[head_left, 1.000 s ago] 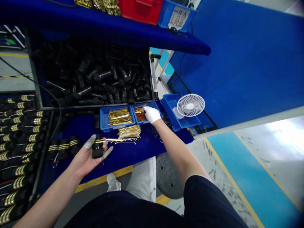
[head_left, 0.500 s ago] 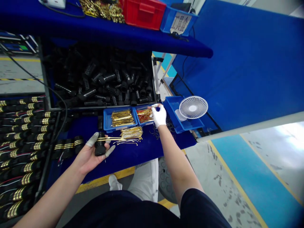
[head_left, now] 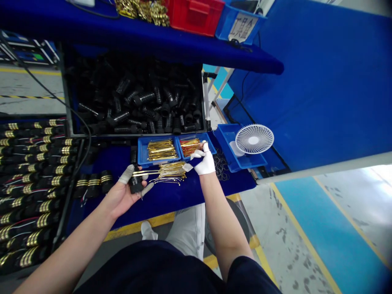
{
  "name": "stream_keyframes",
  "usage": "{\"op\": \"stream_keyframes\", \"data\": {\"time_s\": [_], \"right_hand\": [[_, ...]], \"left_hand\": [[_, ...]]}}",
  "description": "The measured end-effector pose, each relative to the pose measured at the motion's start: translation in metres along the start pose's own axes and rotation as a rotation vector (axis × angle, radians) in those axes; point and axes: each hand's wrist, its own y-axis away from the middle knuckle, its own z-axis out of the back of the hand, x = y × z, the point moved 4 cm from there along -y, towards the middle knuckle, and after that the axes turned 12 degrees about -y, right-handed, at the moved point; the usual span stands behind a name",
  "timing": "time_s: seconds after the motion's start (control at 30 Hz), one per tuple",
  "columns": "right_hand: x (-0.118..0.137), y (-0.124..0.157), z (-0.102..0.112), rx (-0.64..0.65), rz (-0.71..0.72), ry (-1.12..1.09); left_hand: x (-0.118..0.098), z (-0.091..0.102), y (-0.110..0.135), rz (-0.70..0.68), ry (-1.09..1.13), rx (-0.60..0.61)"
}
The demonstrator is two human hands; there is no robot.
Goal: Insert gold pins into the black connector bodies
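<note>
My left hand [head_left: 128, 192], with finger cots on several fingers, is closed around a black ribbed cylinder [head_left: 135, 183]. Thin gold strips [head_left: 147, 173] cross the cylinder and stick out to the right. My right hand [head_left: 205, 162], in a white glove with some fingertips bare, is over the front of the right-hand small blue bin [head_left: 213, 148]. Its thumb and fingers are apart, and I see nothing between them. That bin has gold and red strips [head_left: 190, 147] in it. Between my hands, a pile of gold and pale strips [head_left: 171, 170] lies on the blue cloth.
Another blue bin [head_left: 141, 152] contains gold strips [head_left: 162, 150]. Behind is a large crate [head_left: 69, 110] of black ribbed parts. Gold-banded cylinders [head_left: 93, 184] stand at left. A white fan [head_left: 254, 139] sits in a blue tray [head_left: 241, 163] at right. A cable [head_left: 61, 100] hangs at left.
My right hand has drawn back slightly from the bin, and its fingers have spread from a curled shape. My left hand still holds the cylinder. The whole view has shifted a little.
</note>
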Motion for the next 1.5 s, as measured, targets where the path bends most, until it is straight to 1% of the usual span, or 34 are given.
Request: {"op": "stream_keyframes", "data": {"time_s": [0.03, 0.1, 0.2, 0.27, 0.3, 0.33, 0.4, 0.47, 0.5, 0.53, 0.6, 0.67, 0.7, 0.77, 0.87, 0.93, 1.0, 1.07, 1.1, 1.13, 1.2, 1.27, 1.33, 1.37, 1.43, 1.5], "right_hand": [[-0.001, 0.004, -0.002, 0.009, -0.008, -0.002], [0.007, 0.012, -0.012, 0.040, 0.015, -0.005], [0.027, 0.025, -0.035, 0.106, 0.151, 0.019], [0.032, 0.035, -0.051, 0.152, 0.203, 0.038], [0.029, 0.040, -0.058, 0.175, 0.189, 0.044], [0.022, 0.045, -0.065, 0.200, 0.141, 0.058], [-0.001, 0.059, -0.074, 0.242, -0.028, 0.149], [-0.028, 0.077, -0.080, 0.278, -0.204, 0.332], [-0.039, 0.087, -0.082, 0.306, -0.262, 0.436], [-0.048, 0.096, -0.085, 0.346, -0.292, 0.533], [-0.057, 0.111, -0.093, 0.452, -0.274, 0.678], [-0.060, 0.120, -0.101, 0.551, -0.213, 0.770], [-0.061, 0.122, -0.105, 0.584, -0.184, 0.802], [-0.061, 0.124, -0.109, 0.609, -0.150, 0.842], [-0.063, 0.124, -0.110, 0.582, -0.135, 0.863], [-0.065, 0.125, -0.107, 0.569, -0.136, 0.836], [-0.068, 0.128, -0.103, 0.581, -0.152, 0.794], [-0.071, 0.131, -0.099, 0.586, -0.158, 0.778], [-0.073, 0.132, -0.096, 0.577, -0.149, 0.783], [-0.073, 0.131, -0.094, 0.564, -0.125, 0.792], [-0.072, 0.126, -0.088, 0.548, -0.031, 0.820], [-0.067, 0.114, -0.081, 0.545, 0.113, 0.872], [-0.058, 0.096, -0.071, 0.509, 0.264, 0.965], [-0.053, 0.087, -0.065, 0.464, 0.324, 1.020], [-0.042, 0.071, -0.054, 0.327, 0.401, 1.102], [-0.035, 0.066, -0.050, 0.203, 0.403, 1.095]], "left_hand": [[0.000, 0.000, 0.000, 0.004, -0.003, -0.001], [0.000, 0.002, 0.001, 0.008, -0.005, -0.012], [0.002, 0.003, 0.002, 0.000, -0.012, -0.018], [0.003, 0.003, 0.002, -0.013, -0.027, -0.023], [0.003, 0.003, 0.003, -0.022, -0.038, -0.030], [0.004, 0.003, 0.003, -0.036, -0.051, -0.040], [0.004, 0.001, 0.005, -0.078, -0.085, -0.054], [0.003, -0.002, 0.008, -0.126, -0.121, -0.062], [0.002, -0.003, 0.010, -0.147, -0.136, -0.068], [0.001, -0.005, 0.011, -0.161, -0.146, -0.074], [0.000, -0.009, 0.014, -0.176, -0.155, -0.079], [-0.001, -0.013, 0.016, -0.187, -0.164, -0.066], [-0.001, -0.015, 0.017, -0.195, -0.172, -0.055], [-0.001, -0.018, 0.019, -0.221, -0.189, -0.036], [-0.002, -0.016, 0.022, -0.300, -0.257, -0.051], [-0.005, -0.013, 0.025, -0.418, -0.429, -0.105], [-0.009, -0.012, 0.030, -0.539, -0.670, -0.154], [-0.012, -0.013, 0.033, -0.600, -0.815, -0.168], [-0.012, -0.014, 0.034, -0.602, -0.821, -0.157], [-0.013, -0.014, 0.034, -0.598, -0.788, -0.144], [-0.014, -0.014, 0.031, -0.564, -0.641, -0.120], [-0.016, -0.011, 0.027, -0.477, -0.459, -0.105], [-0.019, -0.006, 0.022, -0.360, -0.272, -0.115], [-0.020, -0.003, 0.019, -0.298, -0.185, -0.128], [-0.022, 0.003, 0.016, -0.197, -0.042, -0.146], [-0.021, 0.006, 0.014, -0.140, 0.020, -0.120]]}}
